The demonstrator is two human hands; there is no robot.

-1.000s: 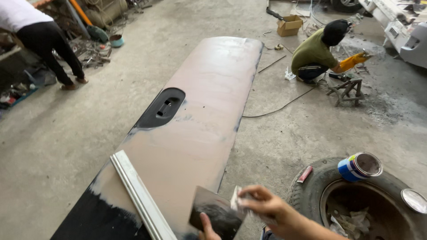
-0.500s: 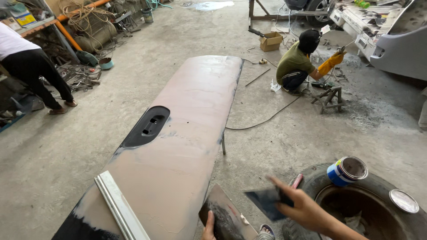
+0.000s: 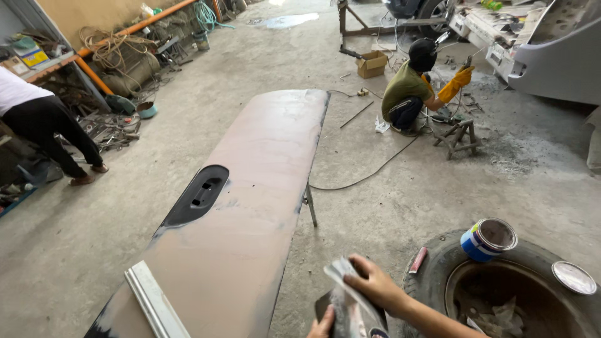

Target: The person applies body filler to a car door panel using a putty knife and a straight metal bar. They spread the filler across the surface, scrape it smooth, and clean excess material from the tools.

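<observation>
Beside panel (image 3: 250,206), right hand (image 3: 375,285) pinches spreader (image 3: 343,275) above board (image 3: 350,316).

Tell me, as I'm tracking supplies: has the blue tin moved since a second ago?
No: the blue tin still sits on the tyre's upper rim.

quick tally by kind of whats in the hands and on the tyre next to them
Flat spreader blades in the right hand and left hand: 2
Open paint tin on the tyre: 1
Loose round lid: 1
Small red tube: 1
Total: 5
</observation>
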